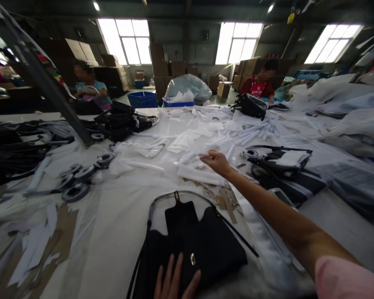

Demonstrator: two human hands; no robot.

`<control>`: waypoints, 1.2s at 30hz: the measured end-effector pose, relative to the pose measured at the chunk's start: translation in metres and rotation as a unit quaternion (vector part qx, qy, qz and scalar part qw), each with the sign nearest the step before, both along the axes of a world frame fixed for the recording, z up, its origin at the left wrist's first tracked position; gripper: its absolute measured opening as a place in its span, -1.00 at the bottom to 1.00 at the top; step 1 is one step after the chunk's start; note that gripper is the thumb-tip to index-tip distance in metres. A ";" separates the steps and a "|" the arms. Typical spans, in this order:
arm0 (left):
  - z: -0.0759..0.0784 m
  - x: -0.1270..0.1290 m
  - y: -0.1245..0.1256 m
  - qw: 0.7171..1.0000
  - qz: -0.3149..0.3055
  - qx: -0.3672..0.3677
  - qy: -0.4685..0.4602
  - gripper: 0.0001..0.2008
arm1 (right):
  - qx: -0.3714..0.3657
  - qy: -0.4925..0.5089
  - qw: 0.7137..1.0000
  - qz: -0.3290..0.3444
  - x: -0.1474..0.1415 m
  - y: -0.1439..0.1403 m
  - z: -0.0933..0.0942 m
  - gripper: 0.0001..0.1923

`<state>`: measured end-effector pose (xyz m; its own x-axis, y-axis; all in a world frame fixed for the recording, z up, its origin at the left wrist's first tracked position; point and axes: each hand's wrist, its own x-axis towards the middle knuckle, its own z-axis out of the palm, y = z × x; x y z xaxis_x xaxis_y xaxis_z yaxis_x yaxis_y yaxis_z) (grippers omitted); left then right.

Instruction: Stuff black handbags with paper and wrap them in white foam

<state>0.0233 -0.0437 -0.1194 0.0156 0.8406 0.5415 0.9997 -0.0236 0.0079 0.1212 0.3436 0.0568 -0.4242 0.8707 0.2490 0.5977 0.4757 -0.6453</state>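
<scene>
Your bench (118,216) is covered in white sheeting. The black handbag (193,245) lies at its near edge. Beyond the handbag you have rolled white paper (199,174) and loose white sheets (205,128); left of the handbag, tape rolls (76,191) and cardboard scraps (59,232); right of the handbag, more black bags (280,166).

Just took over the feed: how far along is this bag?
Done: the black handbag lies flat in front, flap shut with its gold clasp. In hand: the left hand rests on it while the right hand reaches the white paper rolls. Left: no roll is gripped yet.
</scene>
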 end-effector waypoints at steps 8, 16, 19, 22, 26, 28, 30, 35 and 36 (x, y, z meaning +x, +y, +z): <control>0.057 0.001 -0.016 0.990 -0.045 -0.127 -0.032 -0.31 | 0.114 -0.146 0.913 0.363 0.047 -0.216 -0.019 -0.62; 0.056 0.005 -0.021 0.987 -0.052 -0.119 -0.091 -0.51 | 0.080 -0.264 0.913 0.299 0.053 -0.271 -0.077 -0.41; 0.059 0.005 -0.021 0.987 -0.058 -0.120 -0.091 -0.56 | 0.085 -0.262 0.915 0.295 0.054 -0.278 -0.082 -0.41; 0.061 0.005 -0.020 0.986 -0.063 -0.120 -0.092 -0.62 | 0.091 -0.252 0.914 0.304 0.057 -0.282 -0.087 -0.41; 0.058 0.003 -0.020 0.985 -0.072 -0.120 -0.104 -0.64 | 0.081 -0.244 0.918 0.302 0.058 -0.284 -0.092 -0.42; 0.059 0.000 -0.023 0.982 -0.095 -0.116 -0.115 -0.62 | 0.077 -0.240 0.922 0.294 0.058 -0.285 -0.094 -0.43; 0.065 -0.002 -0.029 0.976 -0.126 -0.105 -0.143 -0.61 | 0.077 -0.236 0.926 0.285 0.057 -0.286 -0.096 -0.43; 0.105 0.003 -0.042 0.945 -0.110 -0.006 -0.307 -0.84 | 0.081 -0.227 0.933 0.268 0.053 -0.290 -0.104 -0.40; 0.113 0.005 -0.039 0.939 -0.098 0.011 -0.330 -0.84 | 0.083 -0.224 0.934 0.264 0.053 -0.290 -0.107 -0.40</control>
<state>0.0285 -0.0831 -0.0068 -0.1765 0.8449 0.5049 0.7540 -0.2137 0.6211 0.1737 0.0532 -0.0497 -0.8777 0.4760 0.0559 0.4443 0.8519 -0.2772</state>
